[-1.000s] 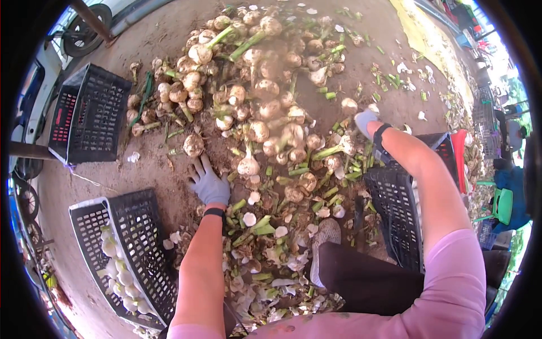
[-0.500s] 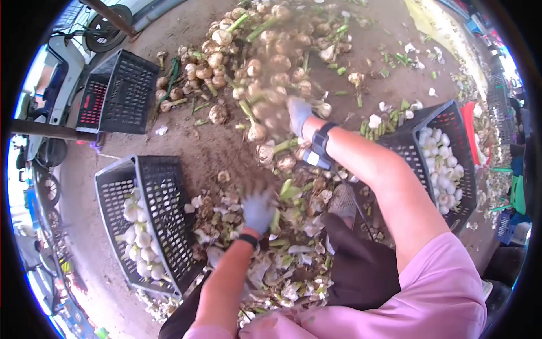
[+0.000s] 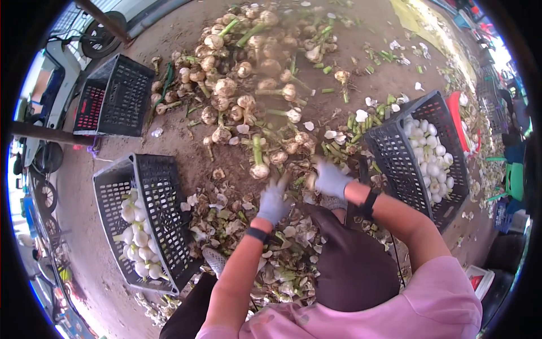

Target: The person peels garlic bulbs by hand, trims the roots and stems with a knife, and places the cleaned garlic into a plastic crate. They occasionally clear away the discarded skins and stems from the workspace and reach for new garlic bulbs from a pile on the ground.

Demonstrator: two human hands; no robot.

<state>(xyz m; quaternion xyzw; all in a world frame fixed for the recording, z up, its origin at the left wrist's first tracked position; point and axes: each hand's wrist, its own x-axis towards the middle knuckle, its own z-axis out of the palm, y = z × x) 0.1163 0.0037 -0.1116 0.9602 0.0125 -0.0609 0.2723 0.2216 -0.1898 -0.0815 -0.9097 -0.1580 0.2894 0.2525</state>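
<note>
My right hand (image 3: 332,179), in a grey glove, is closed on a brownish garlic bulb (image 3: 309,181) just above my knee. Beside it my gloved left hand (image 3: 274,202) has its fingers spread and is close to the bulb; motion blur hides whether they touch. Ahead on the dirt ground lies a big pile of unpeeled garlic bulbs with green stalks (image 3: 254,73). One bulb with a cut stalk (image 3: 259,168) lies just in front of my hands.
A black crate (image 3: 164,186) at my left and another (image 3: 395,164) at my right hold white peeled bulbs. An empty black crate (image 3: 116,93) stands further left. Peels and stalk scraps (image 3: 226,220) cover the ground by my knees. A scooter wheel (image 3: 104,28) is at top left.
My right hand has drawn back from the pile toward my knee, now with a bulb. My left hand has lifted off the scraps and moved right to meet it.
</note>
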